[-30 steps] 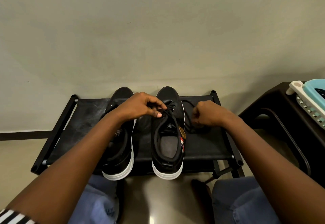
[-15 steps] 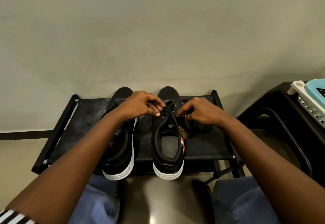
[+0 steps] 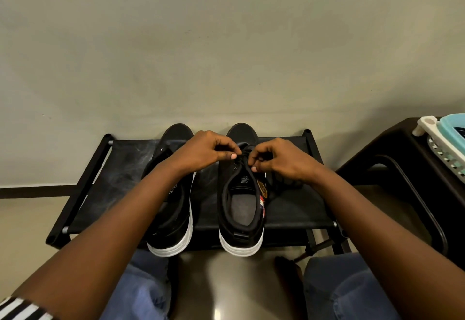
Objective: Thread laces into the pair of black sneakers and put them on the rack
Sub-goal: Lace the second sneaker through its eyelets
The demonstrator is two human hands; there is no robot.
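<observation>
1. I am seeing the left hand (image 3: pixel 201 151) curling its fingers (image 3: pixel 230 155) together, thumb and forefinger pinching the black lace (image 3: pixel 247 162) over the front eyelets of the right sneaker (image 3: pixel 241 194).
2. The right hand (image 3: pixel 281 161) is mirroring it: its fingers (image 3: pixel 255 167) are bent in tight, gripping the same lace just beside the left hand's pinch; the two hands are nearly touching.
3. I am counting two black sneakers with white soles, both sitting on the top shelf of the black shoe rack (image 3: pixel 120 176), toes pointing at the wall, heels overhanging the near edge.
4. The left sneaker (image 3: pixel 173 219) is lying largely under the left forearm, so I cannot tell whether it is laced.
5. On the right sneaker I am making out a small badge and a striped tag on its outer side; the lace's loose end is blending into the dark shelf beneath the right hand and is hard to trace.
6. At the right edge, a dark stand (image 3: pixel 402 158) is carrying a pale blue and white basket (image 3: pixel 442 141), cut off by the frame.
7. Blue-jeaned knees and a striped sleeve (image 3: pixel 22 311) are showing at the bottom.
</observation>
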